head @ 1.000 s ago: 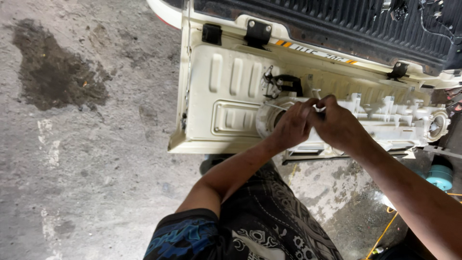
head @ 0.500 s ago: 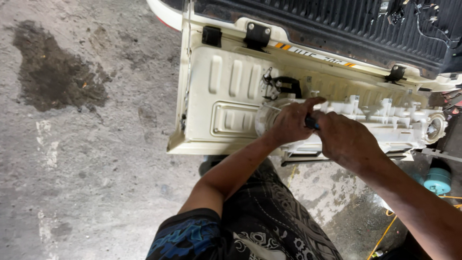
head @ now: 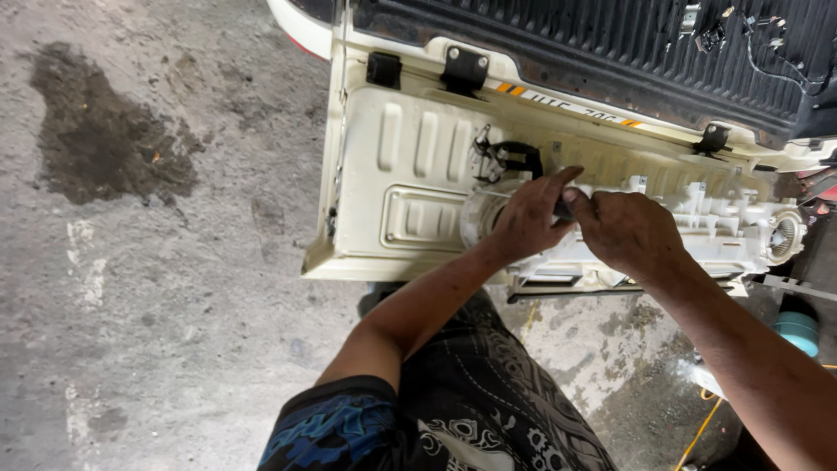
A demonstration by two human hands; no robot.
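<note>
Both hands, left hand (head: 526, 218) and right hand (head: 623, 228), together pinching small dark part (head: 563, 208) on white plastic housing (head: 697, 235) lying on tailgate (head: 410, 174); housing looks stiff, light, brittle tabs, so grip body

Small dark part (head: 563, 208) pinched between the two hands, mostly covered by fingers; kind and shape not possible to tell. Middle of the white plastic housing (head: 715, 228) hidden under left hand (head: 527, 218) and right hand (head: 628, 231). Round end of housing partly behind left wrist. Right forearm cut off by bottom right edge. Truck bed (head: 610, 44) cut off at top edge. Blue container (head: 798, 331) half hidden.
</note>
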